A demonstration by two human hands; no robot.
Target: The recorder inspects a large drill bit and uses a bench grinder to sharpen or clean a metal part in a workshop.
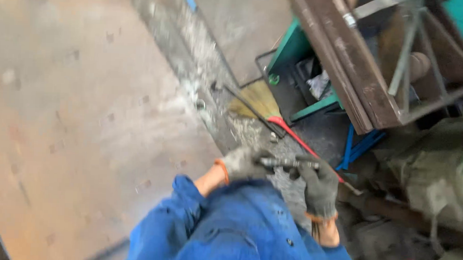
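Observation:
Both my hands wear grey work gloves with orange cuffs. My left hand (pixel 243 163) grips one end of a short dark rod-like tool (pixel 287 162), and my right hand (pixel 319 187) is closed around its other end. The tool lies level between them, just above my blue sleeves. The picture is blurred, so the kind of tool is unclear.
A broom (pixel 258 101) with straw bristles and a red handle lies on the dusty floor beyond my hands. A rusty brown metal frame (pixel 356 73) and a green stand (pixel 296 45) fill the upper right. A large rusty steel plate (pixel 78 119) covers the left.

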